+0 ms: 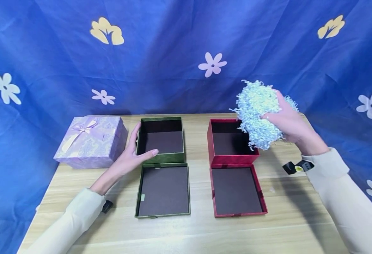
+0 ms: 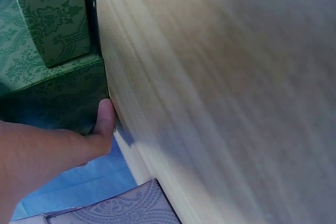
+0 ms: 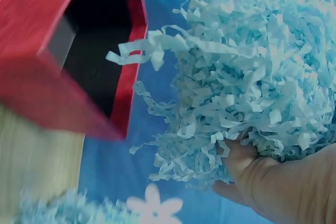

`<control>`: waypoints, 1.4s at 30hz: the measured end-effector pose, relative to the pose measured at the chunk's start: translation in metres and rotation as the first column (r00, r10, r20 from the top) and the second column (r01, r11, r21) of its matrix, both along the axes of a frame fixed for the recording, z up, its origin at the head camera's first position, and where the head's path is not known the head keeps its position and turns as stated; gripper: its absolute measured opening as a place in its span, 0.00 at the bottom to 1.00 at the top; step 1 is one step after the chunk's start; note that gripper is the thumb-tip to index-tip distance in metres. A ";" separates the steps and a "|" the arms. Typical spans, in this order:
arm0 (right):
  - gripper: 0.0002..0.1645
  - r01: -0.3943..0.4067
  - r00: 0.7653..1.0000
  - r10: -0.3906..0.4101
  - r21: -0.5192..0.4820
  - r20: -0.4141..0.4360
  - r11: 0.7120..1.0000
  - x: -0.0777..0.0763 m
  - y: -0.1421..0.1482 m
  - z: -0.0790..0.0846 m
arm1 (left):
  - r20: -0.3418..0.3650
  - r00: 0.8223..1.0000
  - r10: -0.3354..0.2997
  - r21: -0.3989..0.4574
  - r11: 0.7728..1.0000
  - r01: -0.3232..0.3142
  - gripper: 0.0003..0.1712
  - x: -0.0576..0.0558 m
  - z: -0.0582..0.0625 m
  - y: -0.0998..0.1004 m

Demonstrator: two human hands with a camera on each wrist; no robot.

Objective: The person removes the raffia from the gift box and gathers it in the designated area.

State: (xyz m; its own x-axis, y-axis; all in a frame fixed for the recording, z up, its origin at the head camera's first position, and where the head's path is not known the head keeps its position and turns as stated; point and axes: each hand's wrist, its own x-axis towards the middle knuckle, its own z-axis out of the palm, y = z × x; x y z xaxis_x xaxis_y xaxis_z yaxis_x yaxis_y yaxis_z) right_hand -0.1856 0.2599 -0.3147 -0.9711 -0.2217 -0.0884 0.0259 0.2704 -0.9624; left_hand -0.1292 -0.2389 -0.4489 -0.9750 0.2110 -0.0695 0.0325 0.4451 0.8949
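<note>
My right hand (image 1: 288, 118) grips a big clump of light blue shredded paper (image 1: 258, 111), held in the air over the right part of the red box (image 1: 233, 159). Loose strands hang from the clump in the right wrist view, where the thumb presses into it. The red box's inside is dark and partly hidden by the paper. My left hand (image 1: 130, 158) touches the green box (image 1: 163, 158), fingers stretched along its left side and thumb lying across its near edge. That box's dark floor shows no contents. In the left wrist view, a digit meets its patterned green wall (image 2: 58, 98).
A green lid (image 1: 163, 190) and a red lid (image 1: 238, 190) lie inside-up in front of their boxes. Left of the green box stands a closed lilac box (image 1: 90, 141) with a ribbon bow. More blue shredded paper (image 3: 79, 211) shows low in the right wrist view. A blue flowered cloth (image 1: 173, 70) hangs behind.
</note>
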 end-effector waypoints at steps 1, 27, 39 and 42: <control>0.49 0.004 1.000 -0.004 -0.015 -0.006 1.000 0.001 0.007 -0.001 | -0.001 1.000 -0.001 0.001 1.000 0.001 0.67 0.000 0.000 0.000; 0.49 0.246 0.965 -0.262 0.289 0.019 0.925 0.033 0.131 -0.084 | -0.008 1.000 -0.005 -0.001 1.000 0.005 0.67 -0.001 -0.001 0.007; 0.64 0.253 0.947 -0.314 0.439 0.070 0.862 0.023 0.144 -0.122 | 0.004 1.000 0.004 -0.018 1.000 -0.004 0.67 0.001 0.003 0.004; 0.65 0.216 0.951 -0.300 0.542 0.071 0.812 0.024 0.142 -0.127 | 0.008 1.000 0.004 -0.018 1.000 -0.003 0.68 0.001 0.002 0.002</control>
